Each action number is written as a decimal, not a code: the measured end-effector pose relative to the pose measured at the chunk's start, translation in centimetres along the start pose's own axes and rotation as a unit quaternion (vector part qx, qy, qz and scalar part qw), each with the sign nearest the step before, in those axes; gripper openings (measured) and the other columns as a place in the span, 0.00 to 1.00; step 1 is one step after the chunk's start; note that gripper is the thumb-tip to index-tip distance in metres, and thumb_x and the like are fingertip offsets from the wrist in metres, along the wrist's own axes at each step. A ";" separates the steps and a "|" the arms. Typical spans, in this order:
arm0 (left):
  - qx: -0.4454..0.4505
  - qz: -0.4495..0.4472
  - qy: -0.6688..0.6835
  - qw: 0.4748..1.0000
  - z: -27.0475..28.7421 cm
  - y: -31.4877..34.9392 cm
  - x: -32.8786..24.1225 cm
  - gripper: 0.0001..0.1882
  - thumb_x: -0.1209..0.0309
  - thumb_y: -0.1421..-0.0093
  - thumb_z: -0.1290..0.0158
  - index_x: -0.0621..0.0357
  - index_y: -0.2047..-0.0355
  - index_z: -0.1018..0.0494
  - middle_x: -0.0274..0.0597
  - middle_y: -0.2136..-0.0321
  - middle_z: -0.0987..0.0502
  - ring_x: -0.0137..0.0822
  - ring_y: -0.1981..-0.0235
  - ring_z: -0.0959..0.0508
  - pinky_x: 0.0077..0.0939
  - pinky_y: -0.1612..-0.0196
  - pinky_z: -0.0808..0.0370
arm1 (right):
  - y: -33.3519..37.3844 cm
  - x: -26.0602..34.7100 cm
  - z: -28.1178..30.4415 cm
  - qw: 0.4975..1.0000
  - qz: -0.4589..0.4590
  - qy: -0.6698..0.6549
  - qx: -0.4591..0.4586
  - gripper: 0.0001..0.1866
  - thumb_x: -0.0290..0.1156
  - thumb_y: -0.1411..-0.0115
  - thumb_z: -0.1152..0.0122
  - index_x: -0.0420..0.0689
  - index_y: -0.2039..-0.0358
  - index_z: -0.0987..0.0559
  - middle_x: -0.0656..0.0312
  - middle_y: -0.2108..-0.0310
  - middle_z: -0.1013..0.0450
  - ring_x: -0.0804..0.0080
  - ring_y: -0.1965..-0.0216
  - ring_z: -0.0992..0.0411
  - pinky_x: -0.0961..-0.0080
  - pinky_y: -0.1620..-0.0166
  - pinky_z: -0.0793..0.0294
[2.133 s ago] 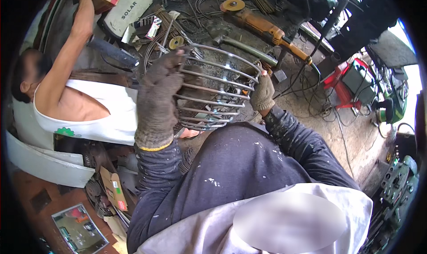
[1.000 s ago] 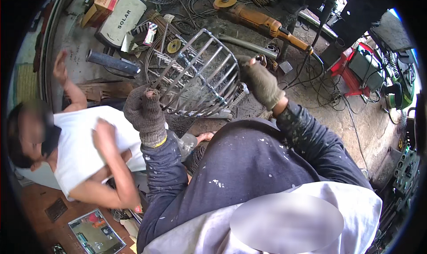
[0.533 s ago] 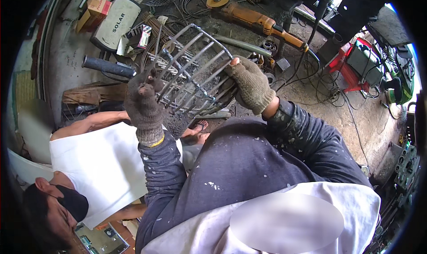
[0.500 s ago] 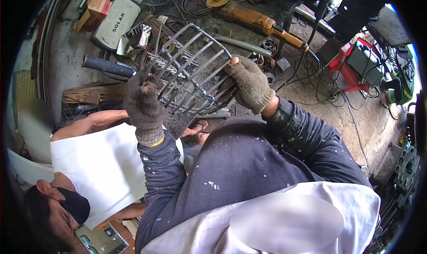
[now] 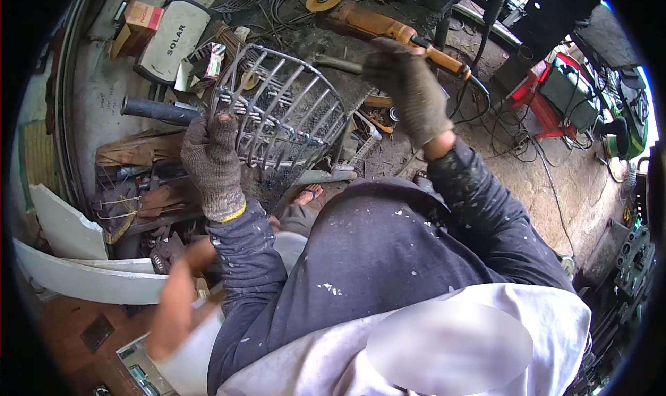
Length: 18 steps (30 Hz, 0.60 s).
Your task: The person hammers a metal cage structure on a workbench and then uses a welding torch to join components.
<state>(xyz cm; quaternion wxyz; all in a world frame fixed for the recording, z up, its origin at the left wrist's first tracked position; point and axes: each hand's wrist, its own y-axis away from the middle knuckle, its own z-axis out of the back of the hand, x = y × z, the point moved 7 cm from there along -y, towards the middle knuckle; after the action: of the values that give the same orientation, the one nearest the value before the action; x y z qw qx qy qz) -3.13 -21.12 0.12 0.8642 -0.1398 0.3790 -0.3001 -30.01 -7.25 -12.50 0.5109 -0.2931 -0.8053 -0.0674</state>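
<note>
My left hand (image 5: 214, 163), in a brown knit glove, is closed on the left edge of a metal bar grille (image 5: 288, 118), a curved cage of welded rods held tilted above the floor. My right hand (image 5: 409, 94), gloved alike and smeared by motion, is off the grille. Its fingers look stretched toward the left, with nothing seen in them. Just beyond it lies an orange angle grinder (image 5: 374, 22) with a round disc (image 5: 323, 0). A pipe (image 5: 338, 63) runs up to the fingers' left; whether they touch it is hidden.
A dark tube (image 5: 156, 110) sticks out left of my left hand. A white case (image 5: 177, 38) and a carton (image 5: 139, 24) stand at the far left. Cables and a red stand (image 5: 531, 104) are at right. A co-worker's arm (image 5: 177, 306) blurs at lower left.
My right hand has let go of the grille and moved up and right toward the grinder. The grille has turned and shifted left in my left hand. The co-worker has moved down, mostly out of view.
</note>
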 end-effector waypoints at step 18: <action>-0.125 0.202 0.225 0.945 -0.1 1.0 2.9 0.20 0.52 0.38 0.43 0.59 0.63 0.21 0.35 0.68 0.21 0.25 0.70 0.27 0.24 0.66 0.30 | -2.7 6.7 12.0 0.941 0.094 0.218 -0.242 0.18 0.35 0.33 0.45 0.36 0.49 0.25 0.59 0.59 0.24 0.74 0.61 0.26 0.78 0.54 0.27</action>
<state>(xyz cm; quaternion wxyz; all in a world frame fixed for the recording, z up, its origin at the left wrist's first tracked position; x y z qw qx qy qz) -1.20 -22.15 -2.11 0.7746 -0.0962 0.6182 -0.0930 -42.89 -1.90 -11.86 0.5914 -0.4608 -0.6023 -0.2741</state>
